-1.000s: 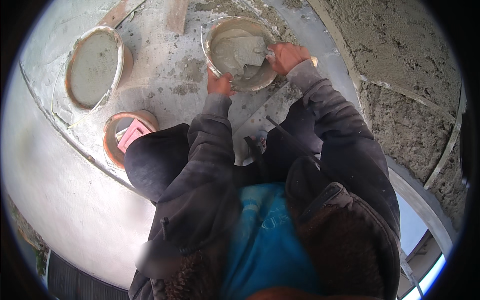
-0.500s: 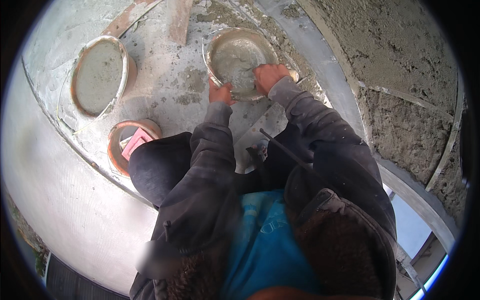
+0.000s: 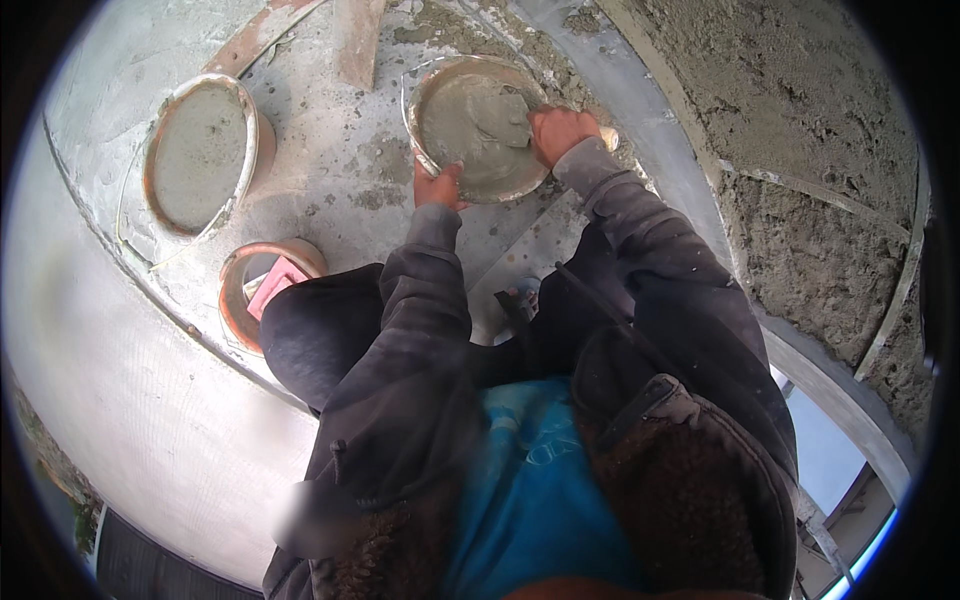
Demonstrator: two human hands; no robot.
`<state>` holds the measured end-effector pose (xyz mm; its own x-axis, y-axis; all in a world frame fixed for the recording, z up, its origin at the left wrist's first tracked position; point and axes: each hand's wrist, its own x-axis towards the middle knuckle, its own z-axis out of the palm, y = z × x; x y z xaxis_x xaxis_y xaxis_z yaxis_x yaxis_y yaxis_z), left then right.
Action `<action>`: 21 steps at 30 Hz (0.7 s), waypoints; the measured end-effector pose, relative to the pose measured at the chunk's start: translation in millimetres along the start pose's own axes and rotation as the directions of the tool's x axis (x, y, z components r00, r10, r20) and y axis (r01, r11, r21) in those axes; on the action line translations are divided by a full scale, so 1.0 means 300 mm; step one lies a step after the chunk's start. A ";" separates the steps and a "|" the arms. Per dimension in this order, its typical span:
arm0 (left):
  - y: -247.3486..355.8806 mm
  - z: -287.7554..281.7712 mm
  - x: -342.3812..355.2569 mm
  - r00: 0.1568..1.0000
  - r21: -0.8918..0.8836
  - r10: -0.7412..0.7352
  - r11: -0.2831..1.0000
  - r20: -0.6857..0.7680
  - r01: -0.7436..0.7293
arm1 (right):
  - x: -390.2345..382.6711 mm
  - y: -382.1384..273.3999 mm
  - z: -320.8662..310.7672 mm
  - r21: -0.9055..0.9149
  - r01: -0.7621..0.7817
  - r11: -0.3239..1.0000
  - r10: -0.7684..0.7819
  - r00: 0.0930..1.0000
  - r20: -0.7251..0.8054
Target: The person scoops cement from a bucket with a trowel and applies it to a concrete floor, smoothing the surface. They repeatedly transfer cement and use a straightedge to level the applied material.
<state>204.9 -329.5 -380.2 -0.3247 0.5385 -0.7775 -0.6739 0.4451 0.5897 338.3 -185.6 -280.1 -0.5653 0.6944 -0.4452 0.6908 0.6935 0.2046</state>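
A round bucket [image 3: 418, 146] of wet grey mortar [image 3: 462, 128] stands ahead of me, with its wire handle hanging at the left side. My left hand [image 3: 437, 187] is closed on the near-left rim, thumb on the inside. At the right side of the bucket, my right hand [image 3: 563, 134] is wrapped round a trowel, whose pale handle end [image 3: 609, 138] sticks out past the fist. The trowel's mortar-coated blade lies in the mix, its outline partly buried.
A second bucket [image 3: 250, 172] full of grey mix stands to the left. Nearer my left knee, a smaller orange bucket [image 3: 232, 318] holds a pink float [image 3: 277, 284]. Boards [image 3: 358, 45] lie at the far side. A rough mortar-covered surface [image 3: 790, 110] rises on the right.
My right hand has moved right with the trowel, toward the bucket's right rim, and the mortar surface has shifted. My left hand stays on the rim.
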 end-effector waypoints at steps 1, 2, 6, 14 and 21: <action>-0.009 -0.010 -0.002 1.000 0.008 0.001 1.000 -0.003 -0.001 | -0.005 -0.029 0.015 -0.008 0.047 0.999 -0.046 0.998 0.045; -0.006 -0.004 0.008 1.000 0.007 0.004 1.000 -0.003 -0.004 | -0.010 -0.079 0.028 -0.024 0.095 0.995 -0.093 0.992 0.087; -0.006 -0.030 0.014 0.999 0.068 -0.037 0.997 0.008 0.037 | -0.012 -0.006 -0.005 0.131 0.070 0.989 -0.072 0.997 0.018; -0.061 -0.001 0.050 0.995 -0.116 0.090 0.989 -0.046 -0.095 | -0.006 -0.038 0.048 0.185 0.089 0.979 -0.105 0.991 0.079; -0.076 -0.002 0.063 0.994 -0.135 0.106 0.985 0.019 -0.103 | -0.018 -0.102 0.046 0.015 0.098 0.995 -0.099 0.976 0.193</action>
<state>213.7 -330.0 -408.7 -0.3819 0.5959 -0.7064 -0.7206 0.2866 0.6314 326.5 -213.2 -295.9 -0.5333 0.5726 -0.6227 0.6388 0.7551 0.1472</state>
